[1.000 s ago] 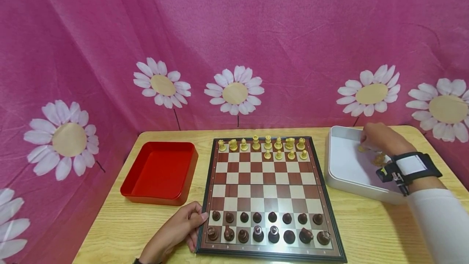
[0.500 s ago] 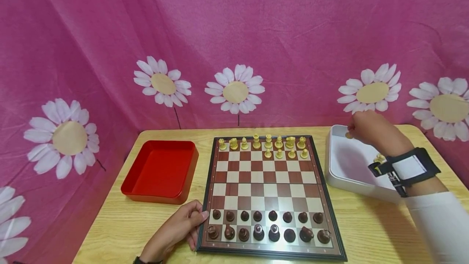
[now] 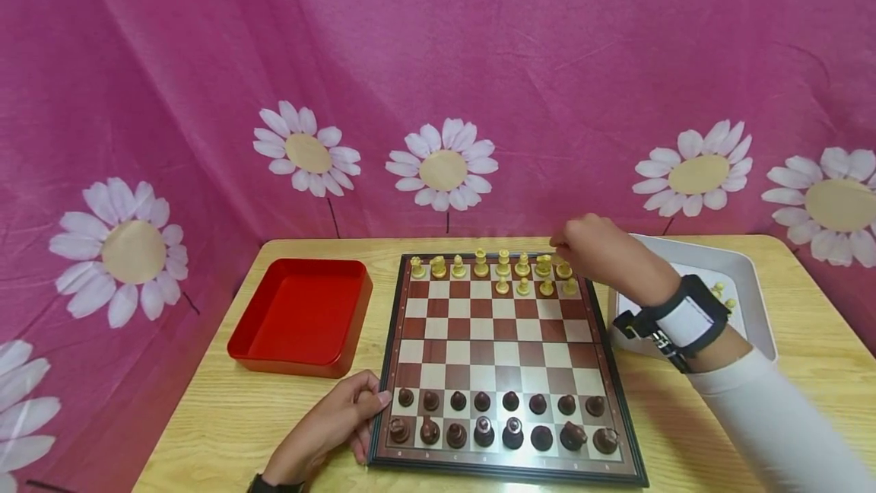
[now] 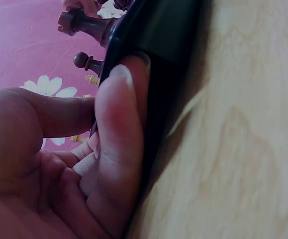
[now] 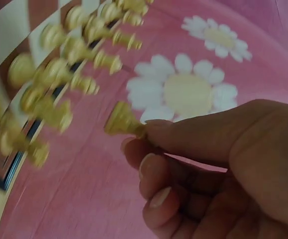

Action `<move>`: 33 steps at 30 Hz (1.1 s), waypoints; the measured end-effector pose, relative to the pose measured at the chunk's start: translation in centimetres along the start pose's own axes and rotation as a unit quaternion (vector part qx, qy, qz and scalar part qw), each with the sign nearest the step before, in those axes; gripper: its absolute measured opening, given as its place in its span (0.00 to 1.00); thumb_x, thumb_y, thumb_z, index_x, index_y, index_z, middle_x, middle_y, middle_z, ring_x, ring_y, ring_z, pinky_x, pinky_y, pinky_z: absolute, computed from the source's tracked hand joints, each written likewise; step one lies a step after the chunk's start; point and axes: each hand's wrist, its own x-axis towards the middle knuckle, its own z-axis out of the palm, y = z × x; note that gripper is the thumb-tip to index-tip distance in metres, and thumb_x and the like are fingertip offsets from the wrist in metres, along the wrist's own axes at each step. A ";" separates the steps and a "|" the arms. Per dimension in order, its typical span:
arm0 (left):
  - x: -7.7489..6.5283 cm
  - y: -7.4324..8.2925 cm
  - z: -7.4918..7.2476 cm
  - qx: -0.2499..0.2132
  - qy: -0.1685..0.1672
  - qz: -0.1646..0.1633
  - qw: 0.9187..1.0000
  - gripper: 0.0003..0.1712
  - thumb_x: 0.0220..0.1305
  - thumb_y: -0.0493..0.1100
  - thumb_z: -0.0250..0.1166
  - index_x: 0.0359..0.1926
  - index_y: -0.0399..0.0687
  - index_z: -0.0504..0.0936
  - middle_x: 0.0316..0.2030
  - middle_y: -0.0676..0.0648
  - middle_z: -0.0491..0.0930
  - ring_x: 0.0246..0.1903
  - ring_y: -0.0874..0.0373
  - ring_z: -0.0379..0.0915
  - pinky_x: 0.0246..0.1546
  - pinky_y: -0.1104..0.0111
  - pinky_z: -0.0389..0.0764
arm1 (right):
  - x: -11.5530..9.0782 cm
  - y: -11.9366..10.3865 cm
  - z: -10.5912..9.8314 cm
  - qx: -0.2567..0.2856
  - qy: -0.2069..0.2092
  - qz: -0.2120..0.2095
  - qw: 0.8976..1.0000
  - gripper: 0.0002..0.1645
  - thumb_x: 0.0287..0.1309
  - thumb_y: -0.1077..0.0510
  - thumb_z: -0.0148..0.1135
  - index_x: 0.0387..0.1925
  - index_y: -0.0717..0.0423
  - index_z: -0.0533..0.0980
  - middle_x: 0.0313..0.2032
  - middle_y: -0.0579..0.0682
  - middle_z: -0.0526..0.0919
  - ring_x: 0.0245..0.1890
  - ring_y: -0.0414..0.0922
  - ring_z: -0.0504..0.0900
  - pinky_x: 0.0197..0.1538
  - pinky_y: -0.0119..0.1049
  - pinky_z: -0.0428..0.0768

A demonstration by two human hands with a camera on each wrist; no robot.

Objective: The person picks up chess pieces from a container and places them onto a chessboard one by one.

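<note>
My left hand point(image 3: 335, 418) grips the left front edge of the chessboard point(image 3: 503, 332), its thumb at the border and fingertips against the dark side, as the left wrist view shows. Between thumb and fingers of my right hand point(image 5: 198, 164), a yellow chess pawn point(image 5: 121, 119) is pinched with its base pointing outward. In the head view this hand is over the board's far right corner, hiding the pawn. A full back row of yellow pieces point(image 3: 481, 263) stands there, with several yellow pawns point(image 3: 523, 287) before its right half. Dark pieces point(image 3: 484, 432) fill the two near rows.
A white box point(image 3: 761, 310) holding a few yellow pieces point(image 3: 729, 303) stands right of the board, partly behind my right forearm. Left of the board sits a red box point(image 3: 294, 366) with nothing inside. A pink flowered cloth point(image 3: 438, 59) hangs behind the wooden table point(image 3: 226, 417).
My right hand has lifted out of the white box with the pawn and moved left to the board's far right corner. The left hand keeps its place at the board's edge.
</note>
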 end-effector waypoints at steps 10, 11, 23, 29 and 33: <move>-0.1 0.1 -0.1 0.005 0.005 0.002 1.000 0.16 0.75 0.50 0.62 0.41 0.44 0.69 0.21 0.50 0.75 0.13 0.60 0.75 0.15 0.68 0.82 | 3.5 -4.9 2.8 0.046 -0.052 -0.056 0.996 0.16 0.65 0.71 0.60 0.22 0.56 0.80 0.17 0.41 0.62 0.19 0.37 0.63 0.24 0.28 0.62; -0.1 0.1 -0.1 0.006 0.005 0.002 1.000 0.16 0.75 0.50 0.62 0.40 0.44 0.69 0.20 0.50 0.75 0.13 0.60 0.75 0.15 0.69 0.81 | 3.9 -5.3 3.2 0.050 -0.059 -0.061 0.995 0.15 0.66 0.70 0.61 0.24 0.57 0.82 0.17 0.41 0.64 0.19 0.37 0.63 0.23 0.28 0.62; 0.0 0.0 0.1 0.005 0.004 0.003 1.000 0.15 0.76 0.49 0.62 0.42 0.43 0.69 0.21 0.49 0.76 0.13 0.60 0.74 0.14 0.69 0.80 | 6.1 -6.5 6.8 0.014 -0.082 -0.095 0.992 0.09 0.65 0.70 0.63 0.36 0.60 0.88 0.22 0.49 0.83 0.20 0.38 0.68 0.22 0.28 0.64; 0.2 0.0 0.1 0.006 0.000 0.001 1.000 0.15 0.76 0.50 0.62 0.42 0.44 0.70 0.21 0.49 0.76 0.13 0.60 0.75 0.14 0.69 0.81 | 5.9 -6.3 7.9 0.009 -0.067 -0.093 0.993 0.07 0.65 0.69 0.65 0.35 0.58 0.87 0.22 0.47 0.82 0.21 0.37 0.68 0.22 0.27 0.64; 0.1 -0.1 0.1 0.005 0.002 0.001 1.000 0.15 0.76 0.49 0.62 0.42 0.43 0.69 0.21 0.49 0.76 0.13 0.60 0.74 0.14 0.69 0.81 | 5.7 -6.4 7.9 0.011 -0.057 -0.096 0.994 0.09 0.63 0.70 0.66 0.36 0.57 0.88 0.24 0.48 0.85 0.22 0.37 0.72 0.23 0.27 0.67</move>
